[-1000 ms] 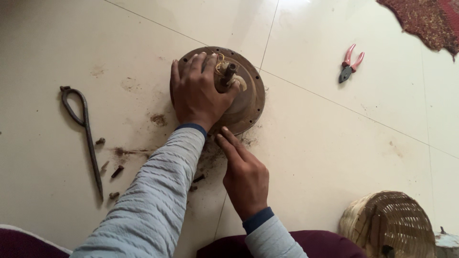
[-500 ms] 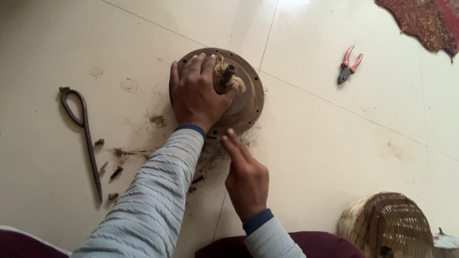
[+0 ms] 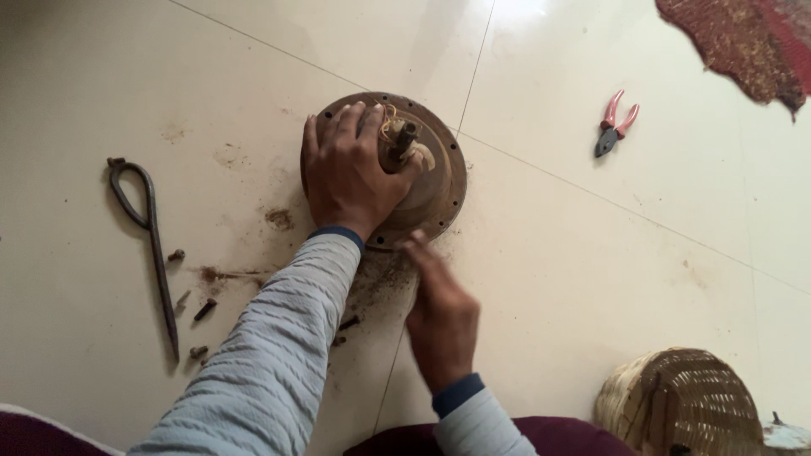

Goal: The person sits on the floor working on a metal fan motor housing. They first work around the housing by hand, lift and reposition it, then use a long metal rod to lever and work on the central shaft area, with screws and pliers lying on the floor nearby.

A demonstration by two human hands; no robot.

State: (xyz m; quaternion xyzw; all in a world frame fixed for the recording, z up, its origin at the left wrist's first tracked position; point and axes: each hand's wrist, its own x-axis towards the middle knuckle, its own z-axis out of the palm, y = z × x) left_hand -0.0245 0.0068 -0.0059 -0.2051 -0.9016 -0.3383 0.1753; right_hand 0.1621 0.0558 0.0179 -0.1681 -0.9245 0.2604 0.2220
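Rusty brown motor housing sitting on the tiled floor — my left hand is clamping its top while my right hand, fingers loosely open, is pulling back from the rim — blurred.

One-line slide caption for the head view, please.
Left hand grips a rusty round motor housing on the tiled floor; right hand beside it.

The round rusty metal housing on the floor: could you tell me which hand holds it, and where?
The left hand presses on top of the round housing, beside its central shaft. The right hand, blurred, appears empty.
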